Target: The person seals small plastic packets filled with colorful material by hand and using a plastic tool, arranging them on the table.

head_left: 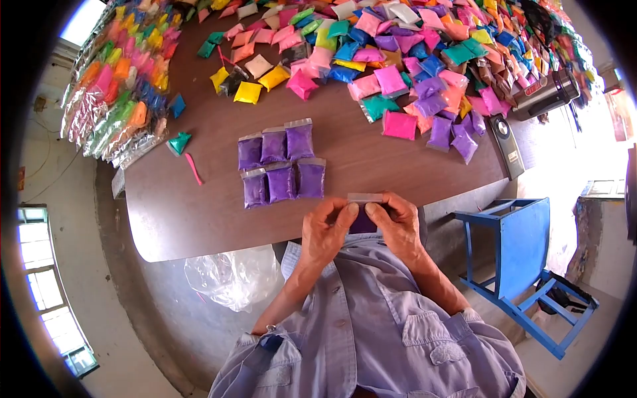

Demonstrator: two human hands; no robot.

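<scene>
Between my two hands, just past the table's near edge, is a small plastic packet (363, 222) with dark purple contents and a clear strip along its top. My left hand (326, 225) pinches its upper left corner between thumb and fingers. At the upper right corner, my right hand (399, 222) grips it the same way. Beyond the hands, several purple packets (281, 182) lie on the brown table (219, 229) in two rows, their clear ends pointing away from me.
A heap of colourful packets (391, 79) covers the table's far side, with bagged packets (126, 93) at the left. A pink stick (194, 169) lies near a green packet (178, 142). On the right are a dark metal flask (547, 95), a blue stool (523, 249) and, below left, a clear bag (235, 275).
</scene>
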